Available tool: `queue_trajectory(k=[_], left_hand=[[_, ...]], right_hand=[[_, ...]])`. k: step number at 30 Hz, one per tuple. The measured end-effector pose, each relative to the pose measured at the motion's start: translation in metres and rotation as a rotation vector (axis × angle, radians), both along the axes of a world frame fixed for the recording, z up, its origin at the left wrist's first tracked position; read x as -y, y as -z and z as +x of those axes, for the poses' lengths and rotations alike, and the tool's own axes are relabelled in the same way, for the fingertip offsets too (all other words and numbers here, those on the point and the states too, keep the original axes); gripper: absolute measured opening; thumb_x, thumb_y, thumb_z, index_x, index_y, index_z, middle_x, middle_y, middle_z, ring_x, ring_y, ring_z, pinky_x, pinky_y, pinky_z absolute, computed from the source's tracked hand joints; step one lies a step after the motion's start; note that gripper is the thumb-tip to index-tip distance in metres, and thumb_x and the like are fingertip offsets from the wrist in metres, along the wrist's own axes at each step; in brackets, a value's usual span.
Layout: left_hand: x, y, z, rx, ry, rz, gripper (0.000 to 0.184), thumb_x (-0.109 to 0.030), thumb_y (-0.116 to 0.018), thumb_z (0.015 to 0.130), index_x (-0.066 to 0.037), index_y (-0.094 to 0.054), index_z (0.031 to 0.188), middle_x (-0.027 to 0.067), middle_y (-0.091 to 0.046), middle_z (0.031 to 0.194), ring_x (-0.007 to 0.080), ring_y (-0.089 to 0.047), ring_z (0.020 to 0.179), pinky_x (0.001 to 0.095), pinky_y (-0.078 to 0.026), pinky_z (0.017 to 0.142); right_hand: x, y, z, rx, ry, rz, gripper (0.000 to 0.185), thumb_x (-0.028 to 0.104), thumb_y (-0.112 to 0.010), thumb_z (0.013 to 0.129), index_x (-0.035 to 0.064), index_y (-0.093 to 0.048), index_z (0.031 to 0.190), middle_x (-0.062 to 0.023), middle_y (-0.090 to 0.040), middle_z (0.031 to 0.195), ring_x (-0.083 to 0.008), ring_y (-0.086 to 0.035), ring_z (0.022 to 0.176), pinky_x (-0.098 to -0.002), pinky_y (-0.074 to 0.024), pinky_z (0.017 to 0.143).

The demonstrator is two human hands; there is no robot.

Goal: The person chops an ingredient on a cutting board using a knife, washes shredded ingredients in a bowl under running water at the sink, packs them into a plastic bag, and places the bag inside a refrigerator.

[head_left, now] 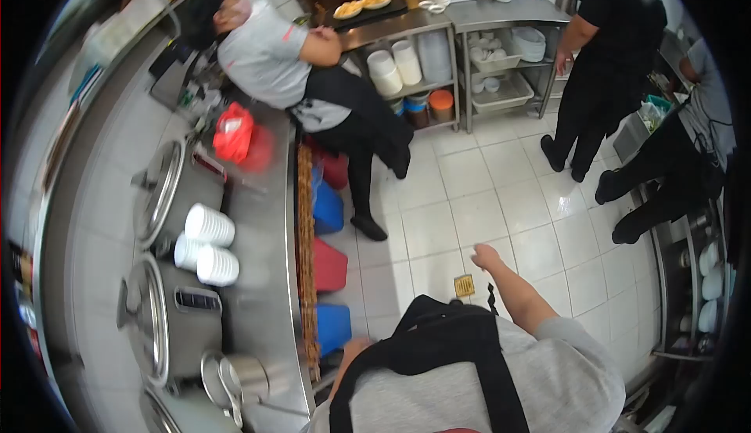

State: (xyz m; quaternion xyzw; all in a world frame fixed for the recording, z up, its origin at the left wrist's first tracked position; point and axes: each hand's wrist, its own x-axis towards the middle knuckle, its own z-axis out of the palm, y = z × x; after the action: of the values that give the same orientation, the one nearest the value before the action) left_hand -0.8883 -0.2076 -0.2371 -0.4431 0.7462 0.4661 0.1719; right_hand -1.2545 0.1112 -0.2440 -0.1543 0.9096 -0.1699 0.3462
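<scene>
My right hand (486, 258) hangs over the tiled floor in front of me, with its fingers loosely curled and nothing seen in them. My left hand (358, 345) is down by the edge of the steel counter (262, 276), partly behind my black apron (422, 339); its fingers do not show. On that counter stand stacked white bowls or cups (210, 224). A steel pot or jug (244, 377) with a ladle-like handle sits at the near end. Beneath the counter edge are blue bins (332, 327) and a red bin (329, 265).
Large lidded cookers (156, 319) line the counter, with a red plastic bag (235, 132) farther along. One co-worker (270, 53) leans at the far left; two others (614, 50) stand at the right. Steel shelves (512, 81) stand at the back. A drain (464, 285) lies in the floor.
</scene>
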Motion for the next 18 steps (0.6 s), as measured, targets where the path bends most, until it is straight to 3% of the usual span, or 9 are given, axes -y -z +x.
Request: queue_trajectory(k=[3,8,10,12,13,14,15,16,18], left_hand=[[0.017,0.024,-0.033,0.126,0.207,-0.288,0.024,-0.024,-0.052,0.082,-0.004,-0.058,0.095,0.0161,-0.061,0.086,0.0275,-0.060,0.080,0.0388,-0.047,0.066],[0.056,0.032,-0.155,0.044,0.214,-0.422,0.029,-0.028,-0.051,0.082,-0.002,-0.063,0.077,0.0209,-0.061,0.076,0.0354,-0.060,0.076,0.0439,-0.045,0.066],[0.081,0.037,-0.230,0.009,0.294,-0.491,0.035,-0.033,-0.051,0.082,-0.001,-0.062,0.072,0.0235,-0.060,0.076,0.0394,-0.058,0.075,0.0462,-0.044,0.065],[0.093,0.038,-0.314,-0.014,0.422,-0.461,0.038,-0.036,-0.052,0.082,-0.001,-0.062,0.071,0.0242,-0.059,0.076,0.0395,-0.058,0.075,0.0465,-0.044,0.065],[0.091,0.009,-0.375,-0.046,0.459,-0.426,0.039,-0.037,-0.052,0.082,-0.001,-0.062,0.070,0.0242,-0.058,0.076,0.0392,-0.058,0.075,0.0467,-0.044,0.064],[0.094,0.001,-0.426,-0.293,0.547,-0.395,0.039,-0.035,-0.051,0.083,0.000,-0.061,0.069,0.0233,-0.058,0.076,0.0394,-0.058,0.074,0.0474,-0.044,0.063],[0.100,0.011,-0.475,-0.415,0.625,-0.379,0.031,-0.030,-0.052,0.083,-0.001,-0.060,0.077,0.0227,-0.057,0.076,0.0398,-0.057,0.073,0.0481,-0.044,0.063],[0.095,-0.006,-0.528,-0.470,0.688,-0.296,0.023,-0.022,-0.056,0.079,-0.003,-0.059,0.090,0.0212,-0.058,0.084,0.0382,-0.057,0.081,0.0456,-0.045,0.069],[0.077,-0.046,-0.625,-0.555,0.839,-0.195,0.036,-0.016,-0.060,0.075,-0.003,-0.053,0.108,0.0170,-0.056,0.105,0.0337,-0.053,0.099,0.0393,-0.044,0.083]], right_hand=[[-0.067,0.028,-0.032,0.019,0.309,-0.186,0.037,0.024,-0.059,0.074,-0.0036,-0.057,0.099,-0.0233,-0.060,0.094,-0.0339,-0.063,0.063,-0.0412,-0.0511,0.067],[-0.201,0.080,-0.044,-0.061,0.647,0.250,0.024,0.010,-0.054,0.074,-0.0049,-0.054,0.094,-0.0226,-0.062,0.081,-0.0341,-0.064,0.061,-0.0407,-0.0521,0.062],[-0.206,0.040,-0.051,-0.012,0.807,0.451,0.027,0.013,-0.055,0.073,0.0028,-0.059,0.098,-0.0197,-0.061,0.101,-0.0327,-0.060,0.094,-0.0411,-0.0485,0.079],[-0.210,0.051,-0.074,0.159,1.023,0.394,0.030,0.013,-0.055,0.073,0.0012,-0.059,0.101,-0.0202,-0.060,0.103,-0.0313,-0.059,0.098,-0.0402,-0.0479,0.080],[-0.219,0.087,-0.080,0.057,1.075,0.203,0.030,0.011,-0.053,0.074,-0.0023,-0.057,0.100,-0.0216,-0.061,0.100,-0.0327,-0.063,0.087,-0.0404,-0.0509,0.073],[-0.177,0.019,-0.106,0.132,1.110,0.196,0.030,0.009,-0.050,0.074,-0.0050,-0.055,0.100,-0.0244,-0.061,0.095,-0.0339,-0.065,0.071,-0.0403,-0.0537,0.060],[-0.176,0.053,-0.121,0.062,1.098,0.061,0.031,0.008,-0.050,0.073,-0.0071,-0.053,0.100,-0.0257,-0.061,0.091,-0.0340,-0.064,0.059,-0.0388,-0.0533,0.048],[-0.164,0.046,-0.150,0.087,0.978,0.062,0.031,0.009,-0.051,0.073,-0.0089,-0.052,0.098,-0.0264,-0.060,0.089,-0.0335,-0.064,0.059,-0.0386,-0.0533,0.047],[-0.111,0.027,-0.208,0.106,0.820,0.042,0.026,0.007,-0.052,0.071,-0.0119,-0.051,0.089,-0.0277,-0.060,0.087,-0.0335,-0.064,0.058,-0.0385,-0.0532,0.045]])
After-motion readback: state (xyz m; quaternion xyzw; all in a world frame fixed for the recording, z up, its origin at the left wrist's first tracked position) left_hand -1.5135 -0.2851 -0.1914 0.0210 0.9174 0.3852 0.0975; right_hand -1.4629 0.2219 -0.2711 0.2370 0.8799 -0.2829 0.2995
